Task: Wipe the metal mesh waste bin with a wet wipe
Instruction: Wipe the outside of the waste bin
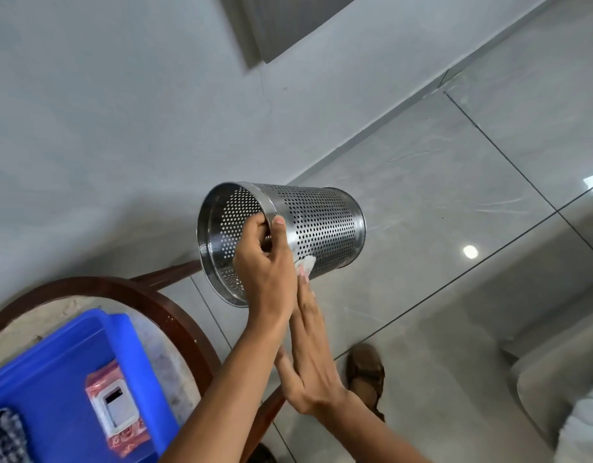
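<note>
The metal mesh waste bin (318, 225) is a shiny perforated steel cylinder held in the air on its side, open mouth facing left. My left hand (266, 262) grips its rim, thumb on the outside and fingers inside. My right hand (313, 349) stretches flat below the bin, its fingertips pressing a small white wet wipe (305, 265) against the lower outside wall. Most of the wipe is hidden behind my left hand.
A round table with a dark wooden rim (175, 315) sits at lower left, carrying a blue plastic tray (64, 369) with a pink wet wipe pack (116, 409) and a checked cloth (4, 439). Glossy grey floor tiles (455, 228) spread right. A sandalled foot (367, 372) stands below.
</note>
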Demonstrator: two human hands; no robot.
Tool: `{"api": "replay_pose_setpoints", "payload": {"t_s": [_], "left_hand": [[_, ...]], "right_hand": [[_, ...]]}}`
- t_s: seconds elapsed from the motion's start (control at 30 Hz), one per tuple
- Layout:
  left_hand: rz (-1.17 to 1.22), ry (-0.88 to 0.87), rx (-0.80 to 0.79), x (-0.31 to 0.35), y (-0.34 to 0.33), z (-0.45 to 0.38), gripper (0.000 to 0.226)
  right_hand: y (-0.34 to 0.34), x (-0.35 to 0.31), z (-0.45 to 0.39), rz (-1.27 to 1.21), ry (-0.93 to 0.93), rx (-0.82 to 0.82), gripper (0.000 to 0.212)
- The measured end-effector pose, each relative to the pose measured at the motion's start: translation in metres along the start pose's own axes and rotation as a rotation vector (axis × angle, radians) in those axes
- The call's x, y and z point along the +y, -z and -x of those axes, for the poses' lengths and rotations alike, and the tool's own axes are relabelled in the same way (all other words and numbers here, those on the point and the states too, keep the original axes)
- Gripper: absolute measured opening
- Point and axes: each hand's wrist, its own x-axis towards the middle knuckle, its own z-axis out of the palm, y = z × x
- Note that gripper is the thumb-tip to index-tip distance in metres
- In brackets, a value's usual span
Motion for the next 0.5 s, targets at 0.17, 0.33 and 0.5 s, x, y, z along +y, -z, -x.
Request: {"api": "replay_pose_setpoints", "payload": {"t_s": [0.17,0.33,0.5], "left_hand": [[0.013,0.043,-0.010,0.001,0.000,-0.002,0.016],[0.052,0.092,-0.009,0.007,-0.006,0.003,0.016],[0.050,0.111,0.022,0.007,-0.006,0.000,0.016]], "right_hand": [[0.009,0.005,-0.022,0.056,0.044,0.092,0.079],[0.020,0.005,-0.055,0.070,0.041,0.170,0.083],[0.022,0.018,-0.037,0.170,0.093,0.108,0.083]]}}
